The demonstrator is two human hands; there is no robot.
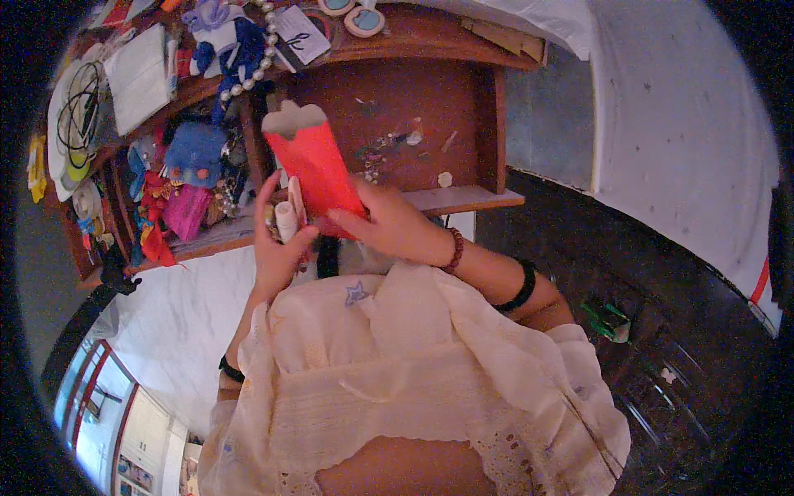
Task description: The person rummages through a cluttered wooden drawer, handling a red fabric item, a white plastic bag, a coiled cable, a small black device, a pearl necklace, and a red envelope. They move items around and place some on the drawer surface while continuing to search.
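A red paper envelope (316,167) with its pale scalloped flap raised is tilted in front of me. My right hand (391,220) grips its lower right side. In my left hand (279,248) are several small things, among them a white thread spool or roll (286,221) and a flat pale pink piece (296,198). What else lies in that palm is partly hidden. Behind the hands, an open wooden drawer (490,124) holds scattered beads and small bits (378,158).
Left of it, another drawer compartment holds a blue pouch (196,155) and a magenta pouch (187,211). On the wooden top lie a pearl strand (273,38), a white packet (139,80), black cords (80,111) and a round compact (365,22). A white curtain (676,124) hangs at right.
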